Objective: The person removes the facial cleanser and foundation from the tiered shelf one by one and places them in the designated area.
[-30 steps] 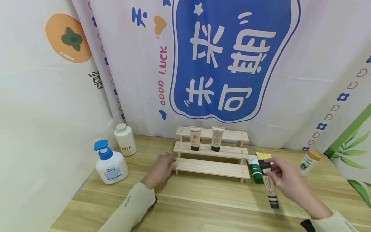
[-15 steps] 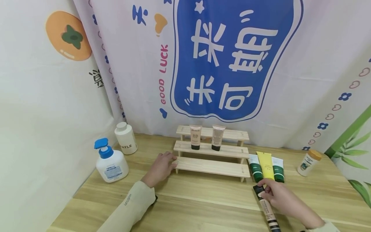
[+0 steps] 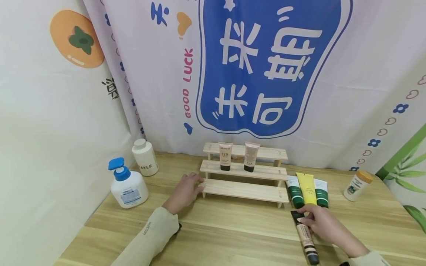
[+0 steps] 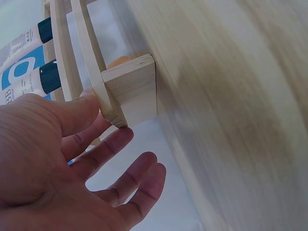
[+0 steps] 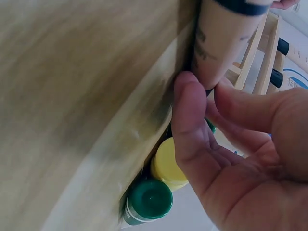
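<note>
My right hand (image 3: 323, 222) pinches the black end of a beige tube with dark bands (image 3: 306, 240) that lies along the table near its front. In the right wrist view, thumb and fingers close on the tube's end (image 5: 225, 38). At the left end of a three-tier wooden display rack (image 3: 243, 190), my left hand (image 3: 185, 191) grips the lowest board. In the left wrist view the thumb lies against the board (image 4: 134, 86), index and middle fingers around its edge, the other fingers free. Two pink BB cream tubes (image 3: 225, 157) stand on the middle tier.
Right of the rack lie a yellow tube (image 3: 307, 189) and two white-and-green tubes (image 3: 294, 192) side by side. Farther right stands a white bottle with an orange cap (image 3: 357, 186). A blue-topped pump bottle (image 3: 129, 189) and a white bottle (image 3: 145, 158) stand at left.
My right hand has brought the beige tube from over the row of tubes toward the table's front and laid it down there. The left hand stays at the rack.
</note>
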